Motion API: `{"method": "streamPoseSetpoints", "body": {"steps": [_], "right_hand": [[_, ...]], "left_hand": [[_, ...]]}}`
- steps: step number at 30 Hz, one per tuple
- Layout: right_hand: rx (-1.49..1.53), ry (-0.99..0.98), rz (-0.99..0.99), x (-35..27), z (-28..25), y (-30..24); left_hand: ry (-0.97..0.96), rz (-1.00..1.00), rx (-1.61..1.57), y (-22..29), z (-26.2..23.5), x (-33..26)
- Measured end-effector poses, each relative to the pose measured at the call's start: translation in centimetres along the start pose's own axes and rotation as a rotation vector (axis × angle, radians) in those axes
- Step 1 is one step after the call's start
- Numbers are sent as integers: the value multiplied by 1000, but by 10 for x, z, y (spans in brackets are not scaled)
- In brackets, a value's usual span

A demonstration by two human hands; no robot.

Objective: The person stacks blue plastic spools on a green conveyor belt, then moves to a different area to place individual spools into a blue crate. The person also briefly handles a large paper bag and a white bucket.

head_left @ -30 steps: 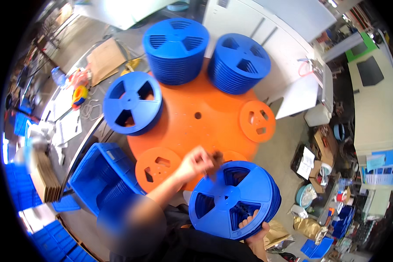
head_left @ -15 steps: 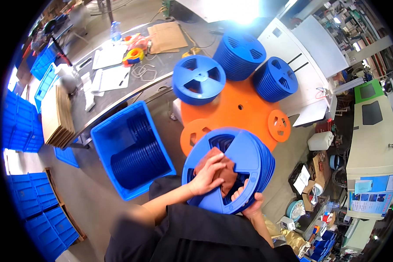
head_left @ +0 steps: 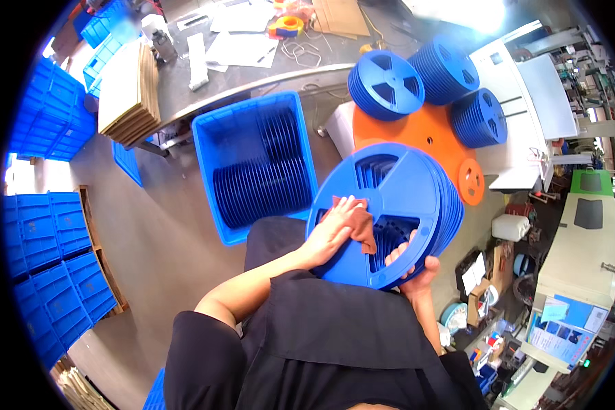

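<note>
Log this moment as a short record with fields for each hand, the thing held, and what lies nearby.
left hand: presses a reddish-brown cloth on the face of the blue reels
right hand: grips the stack's lower edge, fingers through a cutout
held item: stack of blue reels, tilted
nearby left: blue crate with more reels on edge
beyond: orange table with three blue reel stacks

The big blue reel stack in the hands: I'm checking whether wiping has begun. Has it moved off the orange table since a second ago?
Yes. The blue reel stack has been lifted off the orange table toward the person's chest.
</note>
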State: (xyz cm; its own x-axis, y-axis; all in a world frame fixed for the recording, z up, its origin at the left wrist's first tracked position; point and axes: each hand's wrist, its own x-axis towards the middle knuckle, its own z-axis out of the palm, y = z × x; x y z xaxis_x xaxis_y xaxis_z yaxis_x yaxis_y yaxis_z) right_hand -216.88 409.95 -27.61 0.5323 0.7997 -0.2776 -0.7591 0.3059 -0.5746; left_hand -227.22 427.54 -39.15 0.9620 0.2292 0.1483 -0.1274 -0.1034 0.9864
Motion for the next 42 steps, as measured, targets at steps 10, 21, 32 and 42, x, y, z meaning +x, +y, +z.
{"method": "streamPoseSetpoints", "body": {"steps": [10,21,32,42], "right_hand": [[244,-363,-99,13,-40,-4],[292,-253,-69,7,-62,-19],[315,-242,-63,13,-76,-27],[157,-242,22,47,-58,-27]], "left_hand": [[737,-293,-161,-26,-73,-33],[-303,245,407,22,-68,-48],[-362,359,668,43,-67,-21],[-40,157,790,37,-63,-49]]}}
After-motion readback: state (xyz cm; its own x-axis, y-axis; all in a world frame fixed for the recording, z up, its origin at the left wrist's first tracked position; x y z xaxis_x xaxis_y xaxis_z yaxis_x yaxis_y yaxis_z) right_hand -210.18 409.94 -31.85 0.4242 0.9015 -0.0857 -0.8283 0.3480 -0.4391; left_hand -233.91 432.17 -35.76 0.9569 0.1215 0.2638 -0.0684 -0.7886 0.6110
